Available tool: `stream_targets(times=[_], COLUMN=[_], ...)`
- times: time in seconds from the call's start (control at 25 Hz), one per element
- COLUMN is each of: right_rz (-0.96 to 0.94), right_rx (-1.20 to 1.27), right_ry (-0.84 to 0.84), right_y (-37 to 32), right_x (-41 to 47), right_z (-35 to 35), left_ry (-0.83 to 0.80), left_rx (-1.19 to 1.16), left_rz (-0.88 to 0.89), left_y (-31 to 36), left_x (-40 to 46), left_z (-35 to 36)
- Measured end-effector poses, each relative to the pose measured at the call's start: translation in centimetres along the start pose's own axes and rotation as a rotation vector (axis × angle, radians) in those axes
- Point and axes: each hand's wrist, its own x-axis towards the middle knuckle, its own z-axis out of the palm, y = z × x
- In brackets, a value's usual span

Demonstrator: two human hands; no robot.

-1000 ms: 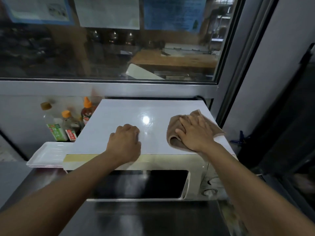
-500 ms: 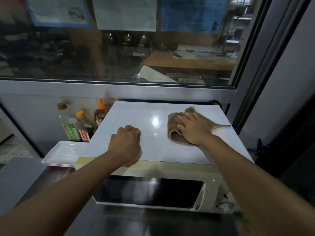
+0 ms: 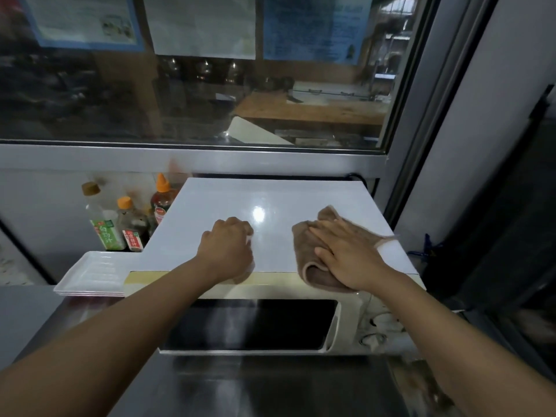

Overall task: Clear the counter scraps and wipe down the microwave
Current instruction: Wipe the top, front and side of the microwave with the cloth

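A white microwave (image 3: 264, 200) stands on a steel counter (image 3: 270, 386), its dark door facing me. A brown cloth (image 3: 313, 266) lies folded on the right side of its glossy top. My right hand (image 3: 346, 254) presses flat on the cloth, fingers spread, near the front right edge. My left hand (image 3: 228, 248) rests as a closed fist on the top near the front middle; something small and white shows at its knuckles, too hidden to name.
Three sauce bottles (image 3: 132, 218) stand left of the microwave against the wall. A stack of white trays (image 3: 93, 275) sits in front of them. A glass window with posted papers runs behind. A dark doorway lies to the right.
My right hand has drawn the cloth back from the middle of the top toward the front right edge. My left fist has stayed in place. The view shifted slightly.
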Motion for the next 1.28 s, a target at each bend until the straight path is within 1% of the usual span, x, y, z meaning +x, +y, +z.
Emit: stream_targets(times=[0.08, 0.16, 0.24, 0.28, 0.32, 0.4, 0.44, 0.52, 0.68, 0.72, 0.8, 0.88, 0.96, 1.0, 1.08, 1.12, 1.2, 1.28], right_rz=[0.029, 0.023, 0.093, 0.175, 0.277, 0.419, 0.428, 0.383, 0.328, 0.308, 0.284, 0.291, 0.284, 0.276, 0.245, 0.219, 0.19, 0.173], right_rx=[-0.013, 0.133, 0.306, 0.335, 0.333, 0.277, 0.247, 0.239, 0.365, 0.376, 0.441, 0.591, 0.794, 0.941, 1.216, 1.269, 1.248, 1.312], right_ry=[-0.031, -0.016, 0.135, 0.207, 0.234, 0.176, 0.134, 0.078, 0.078, 0.064, 0.035, 0.046, 0.102, 0.109, 0.055, 0.029, -0.019, -0.03], right_y=[0.4, 0.5, 1.4, 2.1, 2.9, 4.1, 4.3, 4.3, 4.0, 4.0, 4.2, 4.3, 4.1, 4.0, 3.5, 3.2, 2.2, 1.1], right_x=[-0.8, -0.8, -0.4, -0.2, 0.0, 0.8, 1.2, 1.8, 2.3, 2.3, 2.0, 1.4, 1.0, 0.7, 0.3, 0.0, -0.4, -0.8], right_z=[-0.3, -0.9, -1.9, -2.4, -2.8, -3.2, -3.1, -2.7, -2.6, -2.8, -3.4, -4.1, -5.1, -5.6, -6.6, -7.1, -8.0, -8.9], left_ry=[-0.012, -0.01, -0.014, -0.024, -0.038, -0.063, -0.07, -0.084, -0.143, -0.146, -0.146, -0.137, -0.139, -0.13, -0.084, -0.057, -0.007, 0.027], left_rx=[-0.018, -0.048, -0.074, -0.074, -0.075, -0.089, -0.099, -0.124, -0.18, -0.245, -0.471, -0.71, -0.859, -0.888, -0.918, -0.932, -0.93, -0.9], left_rz=[0.056, 0.101, 0.122, 0.125, 0.121, 0.088, 0.065, 0.027, 0.011, -0.001, -0.042, -0.061, -0.073, -0.073, -0.037, -0.012, 0.024, 0.058], left_y=[1.9, 3.6, 4.9, 5.3, 5.7, 6.5, 6.9, 7.6, 8.6, 8.6, 8.5, 8.5, 8.9, 9.2, 9.9, 10.2, 10.6, 10.7], left_x=[0.0, 0.2, 0.9, 1.4, 2.1, 3.6, 4.3, 5.3, 5.4, 5.1, 4.4, 3.3, 2.5, 2.0, 1.2, 0.8, -0.1, -0.8], left_z=[0.5, 0.9, 1.2, 1.3, 1.5, 1.9, 2.1, 2.4, 2.0, 1.7, 0.7, -0.8, -2.3, -3.1, -4.8, -5.8, -7.8, -9.6])
